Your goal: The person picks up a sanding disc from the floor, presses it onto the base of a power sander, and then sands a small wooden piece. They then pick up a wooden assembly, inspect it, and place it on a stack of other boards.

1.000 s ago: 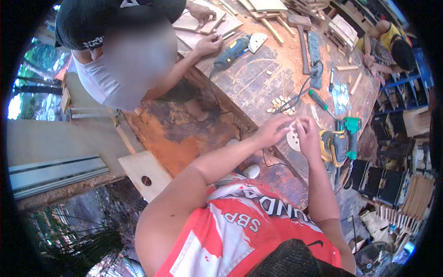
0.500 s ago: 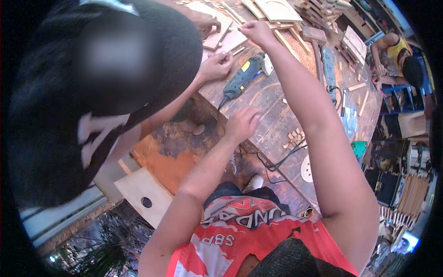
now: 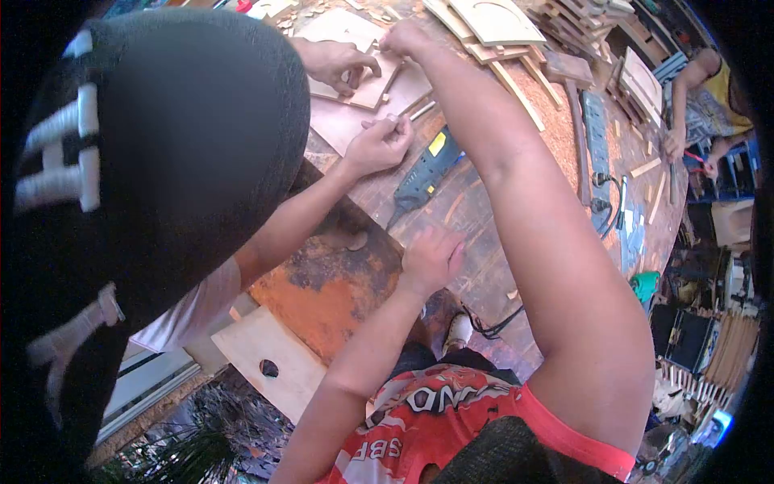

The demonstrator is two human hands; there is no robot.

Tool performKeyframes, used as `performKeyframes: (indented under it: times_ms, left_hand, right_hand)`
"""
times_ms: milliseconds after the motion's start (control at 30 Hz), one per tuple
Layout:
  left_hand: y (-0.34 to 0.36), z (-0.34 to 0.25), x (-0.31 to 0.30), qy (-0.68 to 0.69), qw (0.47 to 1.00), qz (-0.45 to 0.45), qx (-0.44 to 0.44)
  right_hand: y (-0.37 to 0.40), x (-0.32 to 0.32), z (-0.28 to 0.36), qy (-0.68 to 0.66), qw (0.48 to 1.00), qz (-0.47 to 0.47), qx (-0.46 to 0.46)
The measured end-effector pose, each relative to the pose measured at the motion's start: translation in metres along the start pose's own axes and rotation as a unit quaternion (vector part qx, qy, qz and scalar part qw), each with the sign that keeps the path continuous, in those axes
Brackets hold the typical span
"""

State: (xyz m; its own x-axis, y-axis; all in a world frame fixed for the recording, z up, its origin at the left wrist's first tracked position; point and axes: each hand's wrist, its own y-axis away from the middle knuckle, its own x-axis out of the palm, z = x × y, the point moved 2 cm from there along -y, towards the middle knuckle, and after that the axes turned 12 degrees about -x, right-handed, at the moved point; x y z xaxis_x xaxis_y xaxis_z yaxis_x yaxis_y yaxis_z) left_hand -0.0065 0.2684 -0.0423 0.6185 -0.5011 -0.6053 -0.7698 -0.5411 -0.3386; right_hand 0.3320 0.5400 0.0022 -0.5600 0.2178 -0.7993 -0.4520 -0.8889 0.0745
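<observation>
My right hand (image 3: 405,40) reaches to the far side of the workbench, its fingers pinched at the corner of a small wooden panel (image 3: 372,90). Whatever the fingertips hold is too small or hidden to make out. My left hand (image 3: 435,256) is over the bench's near edge with its fingers curled in, and their inner side is hidden. Beyond it lies a dark rotary power tool (image 3: 423,173) with a yellow label. A co-worker's hand (image 3: 343,66) presses on the panel. The co-worker's other hand (image 3: 380,145) is closed near a thin wooden stick (image 3: 422,110).
The co-worker's dark cap (image 3: 201,145) blocks much of the left side. A hammer (image 3: 576,121), a power strip (image 3: 597,153), stacked wooden panels (image 3: 500,22) and sawdust cover the bench's right part. Another person (image 3: 700,105) works at far right. A board with a hole (image 3: 278,367) stands below.
My right hand has moved left to the panel's corner. The co-worker's head has come closer, and the hand on the panel shows more fully. The whole view has shifted slightly.
</observation>
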Motion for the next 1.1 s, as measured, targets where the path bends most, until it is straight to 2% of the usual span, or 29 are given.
performKeyframes:
  times_ms: [33, 100, 200, 333, 400, 633, 700, 733, 767, 833, 967, 1100]
  left_hand:
    - [0.000, 0.001, 0.000, -0.003, 1.000, -0.004, -0.002]
    - [0.001, 0.001, 0.001, -0.019, 1.000, -0.004, 0.005]
    - [0.001, 0.001, 0.000, -0.022, 1.000, 0.007, -0.007]
    - [0.003, 0.003, 0.000, -0.023, 1.000, -0.018, -0.005]
    - [0.004, 0.004, -0.002, -0.027, 0.999, 0.007, -0.020]
    - [0.010, 0.007, 0.000, 0.003, 1.000, -0.010, -0.028]
    - [0.009, 0.007, 0.000, -0.016, 1.000, -0.007, -0.024]
    - [0.009, 0.009, -0.001, -0.014, 0.999, -0.016, -0.027]
    - [0.010, 0.009, 0.000, -0.010, 1.000, -0.017, -0.024]
    - [0.012, 0.009, 0.001, 0.000, 0.999, -0.022, -0.026]
    - [0.011, 0.010, -0.003, 0.000, 0.999, -0.024, -0.033]
    - [0.013, 0.010, 0.002, -0.002, 0.999, -0.042, -0.027]
  right_hand:
    - [-0.003, 0.000, 0.006, 0.000, 1.000, 0.002, -0.005]
    - [-0.005, 0.000, 0.019, 0.096, 0.995, -0.028, -0.022]
    - [-0.007, 0.002, 0.030, 0.156, 0.986, -0.004, -0.055]
    - [-0.014, -0.002, 0.034, 0.127, 0.990, 0.052, -0.038]
    - [-0.017, -0.002, 0.032, 0.084, 0.993, 0.085, 0.006]
    - [-0.032, -0.001, 0.024, 0.066, 0.988, 0.135, 0.033]
    - [-0.016, -0.011, 0.038, 0.097, 0.987, 0.127, 0.029]
    - [-0.008, -0.015, 0.044, 0.073, 0.988, 0.127, 0.055]
    - [-0.020, -0.015, 0.037, 0.080, 0.987, 0.130, 0.050]
    - [-0.050, -0.003, 0.004, -0.006, 0.978, 0.177, 0.109]
    - [-0.047, -0.002, 0.016, 0.081, 0.983, 0.148, 0.078]
    - [-0.021, -0.010, 0.041, 0.075, 0.986, 0.128, 0.078]
